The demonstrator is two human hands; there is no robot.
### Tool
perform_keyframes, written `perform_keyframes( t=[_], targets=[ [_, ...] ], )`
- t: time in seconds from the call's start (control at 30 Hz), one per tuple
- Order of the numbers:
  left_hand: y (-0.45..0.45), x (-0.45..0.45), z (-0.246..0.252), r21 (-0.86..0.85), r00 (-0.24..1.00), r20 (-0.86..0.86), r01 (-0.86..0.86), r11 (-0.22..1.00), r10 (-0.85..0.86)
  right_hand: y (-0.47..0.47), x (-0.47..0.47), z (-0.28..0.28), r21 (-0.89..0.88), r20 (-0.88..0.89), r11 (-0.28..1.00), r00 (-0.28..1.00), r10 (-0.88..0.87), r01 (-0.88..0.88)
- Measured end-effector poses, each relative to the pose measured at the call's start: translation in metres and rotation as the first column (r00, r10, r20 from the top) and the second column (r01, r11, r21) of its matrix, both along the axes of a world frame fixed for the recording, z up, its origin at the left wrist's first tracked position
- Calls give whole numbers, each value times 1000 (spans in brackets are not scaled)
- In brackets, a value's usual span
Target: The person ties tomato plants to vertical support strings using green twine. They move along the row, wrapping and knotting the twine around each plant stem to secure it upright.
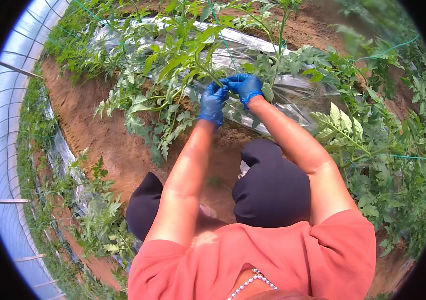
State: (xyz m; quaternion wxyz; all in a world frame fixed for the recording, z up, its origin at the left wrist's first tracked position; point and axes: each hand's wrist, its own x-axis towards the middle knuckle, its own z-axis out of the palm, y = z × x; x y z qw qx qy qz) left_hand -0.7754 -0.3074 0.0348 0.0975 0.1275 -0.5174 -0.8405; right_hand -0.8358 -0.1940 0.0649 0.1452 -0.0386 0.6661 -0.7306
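Both my hands wear thin blue gloves and meet at a green tomato stem (213, 77) in front of me. My left hand (213, 103) pinches the stem with thumb and fingertips. Beside it, fingertips close together, is my right hand (246, 89). A green twine (226, 47) slants down from above into the right hand's fingers; its lower end is hidden there. Leafy shoots (175, 63) of the plant spread to the left of the hands. Exactly how the twine passes around the stem cannot be seen.
Clear plastic mulch film (291, 101) covers the bed behind the hands. Bare soil (96, 127) forms a path at left and under my bent knees (273, 183). More tomato plants (377, 183) crowd the right. A plastic greenhouse wall (3, 150) with thin ribs curves along the left.
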Motion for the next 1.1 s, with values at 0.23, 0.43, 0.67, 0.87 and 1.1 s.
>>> perform_keyframes(
  t=[0.23, 0.43, 0.67, 0.87, 1.1],
  targets=[
    [2, -4, 12, -145, 992, 117, 72, 987, -55, -2, 3, -5, -255, 83, 952, 985, -153, 169],
    [-3, -9, 23, -199, 969, 186, 201, 959, -164, -2, 6, -17, -422, 308, 894, 951, -17, 153],
    [-9, -12, 29, -301, 961, 160, 265, 916, -226, 6, 21, -11, -404, 263, 902, 964, -47, 154],
    [-7, -19, 32, -401, 964, 148, 264, 877, -223, 5, 22, -42, -335, 43, 930, 989, -143, 149],
    [-17, -18, 11, -291, 983, 20, 181, 940, -183, -1, 17, -45, 5, -312, 1000, 950, -26, 29]
  ],
)
